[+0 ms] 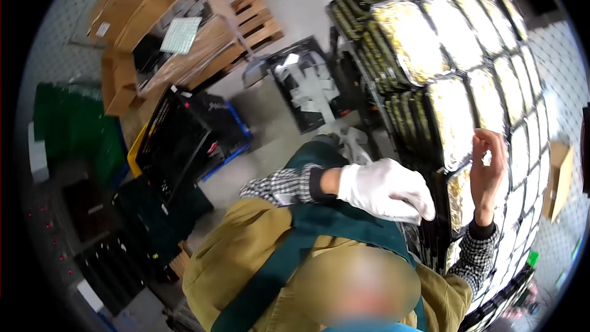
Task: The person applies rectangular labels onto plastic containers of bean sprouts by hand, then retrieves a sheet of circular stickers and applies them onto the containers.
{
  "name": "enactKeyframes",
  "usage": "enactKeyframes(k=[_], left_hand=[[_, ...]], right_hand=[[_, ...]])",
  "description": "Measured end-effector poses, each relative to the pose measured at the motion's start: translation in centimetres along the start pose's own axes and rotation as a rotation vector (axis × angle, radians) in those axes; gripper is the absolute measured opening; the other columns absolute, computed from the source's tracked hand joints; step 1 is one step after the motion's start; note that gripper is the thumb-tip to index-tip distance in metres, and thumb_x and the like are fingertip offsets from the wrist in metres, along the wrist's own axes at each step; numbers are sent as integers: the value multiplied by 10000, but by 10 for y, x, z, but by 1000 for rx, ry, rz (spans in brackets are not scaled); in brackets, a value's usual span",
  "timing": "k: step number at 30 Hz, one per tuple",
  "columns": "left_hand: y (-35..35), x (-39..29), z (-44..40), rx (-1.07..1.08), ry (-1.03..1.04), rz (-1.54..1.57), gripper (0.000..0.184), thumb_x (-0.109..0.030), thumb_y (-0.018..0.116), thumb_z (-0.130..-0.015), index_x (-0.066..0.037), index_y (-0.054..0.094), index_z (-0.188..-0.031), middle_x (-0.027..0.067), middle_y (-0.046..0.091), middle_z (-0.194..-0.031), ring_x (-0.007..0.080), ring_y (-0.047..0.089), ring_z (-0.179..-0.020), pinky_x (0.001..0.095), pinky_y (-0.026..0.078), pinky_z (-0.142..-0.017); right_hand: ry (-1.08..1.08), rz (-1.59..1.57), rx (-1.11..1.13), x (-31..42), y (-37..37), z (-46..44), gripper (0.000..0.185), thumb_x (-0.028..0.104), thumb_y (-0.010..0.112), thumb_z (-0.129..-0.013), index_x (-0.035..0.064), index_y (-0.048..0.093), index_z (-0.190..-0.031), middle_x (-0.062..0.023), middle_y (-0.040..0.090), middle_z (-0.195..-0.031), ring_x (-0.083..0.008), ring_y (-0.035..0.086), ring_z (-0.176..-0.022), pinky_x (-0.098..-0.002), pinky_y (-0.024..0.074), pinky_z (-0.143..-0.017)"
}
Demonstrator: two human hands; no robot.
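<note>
My left hand (387,190) wears a white glove and is held in front of my body. Its fingers bend down and lie close together; whatever they may hold is hidden. Bare, my right hand (488,169) is raised over the stack of film-covered black trays (455,120), its fingers loosely curled with a gap showing between them. Nothing shows in this hand, and I cannot tell whether it touches a tray. The trays have shiny, pale yellowish contents and stand in tall rows.
A black crate (313,83) with pale strips stands on the floor ahead. To the left are a black bin with blue edges (190,138), open cardboard boxes (132,6), a wooden pallet (261,24) and a green sheet (77,129). Another cardboard box (557,178) lies beyond the stack.
</note>
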State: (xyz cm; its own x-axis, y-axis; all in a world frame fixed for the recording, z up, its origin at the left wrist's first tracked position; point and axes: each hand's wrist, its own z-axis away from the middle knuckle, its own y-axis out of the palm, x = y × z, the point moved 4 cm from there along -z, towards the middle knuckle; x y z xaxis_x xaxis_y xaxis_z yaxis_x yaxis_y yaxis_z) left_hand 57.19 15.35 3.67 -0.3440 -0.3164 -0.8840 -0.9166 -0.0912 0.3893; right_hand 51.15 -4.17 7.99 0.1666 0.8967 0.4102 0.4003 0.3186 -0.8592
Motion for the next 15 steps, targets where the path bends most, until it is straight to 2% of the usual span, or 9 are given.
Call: enactKeyframes(k=[2,3,5,7,9,11,13,14,15], left_hand=[[-14,-2,-5,-52,91,-201,125,-82,680,-806,-55,667,-928,76,689,-883,196,674,-783,288,526,-692],[-21,-2,-9,-87,186,-365,120,-79,679,-817,-44,669,-931,85,692,-893,186,677,-788,288,528,-701],[-24,9,-12,-297,-53,-189,68,9,674,-812,22,668,-879,108,679,-885,160,665,-826,258,524,-719],[-29,14,-30,-330,-9,-290,74,-8,702,-801,24,669,-859,90,667,-830,122,634,-750,248,500,-645],[-27,5,-52,-297,54,-347,100,-38,718,-803,21,641,-781,55,625,-735,93,563,-644,241,447,-567],[-40,27,-66,-295,161,-432,190,-111,782,-751,-6,624,-754,65,617,-649,103,540,-545,233,427,-496],[-46,9,-82,-92,89,-687,237,-139,790,-747,-13,591,-719,46,605,-650,103,504,-530,247,418,-492],[-45,12,-93,-112,-6,-542,198,-147,783,-753,-20,632,-754,27,606,-650,90,497,-543,239,435,-519],[-48,12,-98,2,-150,-410,134,-119,747,-786,-10,677,-822,39,633,-673,76,531,-587,235,456,-568]], right_hand=[[11,-164,28,4,-5,7,145,-93,576,-810,-1,593,-921,-99,594,-889,-169,533,-722,-280,442,-653],[10,-283,81,4,-5,10,134,-49,625,-791,11,597,-908,-91,595,-866,-168,529,-713,-280,439,-652],[-24,-358,186,12,-11,16,271,107,754,-718,40,623,-946,-66,614,-872,-174,529,-692,-281,437,-654],[82,-536,273,17,-8,17,338,158,767,-724,15,619,-993,-61,624,-923,-163,515,-688,-272,438,-650],[170,-660,191,13,-4,26,296,167,750,-768,18,621,-988,-33,618,-869,-116,486,-666,-251,429,-627],[455,-776,200,-4,4,39,214,154,716,-818,17,629,-957,-1,604,-797,-72,465,-653,-227,417,-612],[444,-701,12,3,-2,31,94,88,653,-857,5,637,-898,-1,598,-742,-67,484,-650,-217,416,-607],[420,-583,-71,-10,-7,27,109,98,647,-859,-3,631,-895,-13,607,-748,-78,499,-656,-222,421,-613],[391,-460,-143,-29,-14,23,124,109,641,-860,-10,625,-893,-25,616,-754,-88,513,-661,-226,426,-618]])
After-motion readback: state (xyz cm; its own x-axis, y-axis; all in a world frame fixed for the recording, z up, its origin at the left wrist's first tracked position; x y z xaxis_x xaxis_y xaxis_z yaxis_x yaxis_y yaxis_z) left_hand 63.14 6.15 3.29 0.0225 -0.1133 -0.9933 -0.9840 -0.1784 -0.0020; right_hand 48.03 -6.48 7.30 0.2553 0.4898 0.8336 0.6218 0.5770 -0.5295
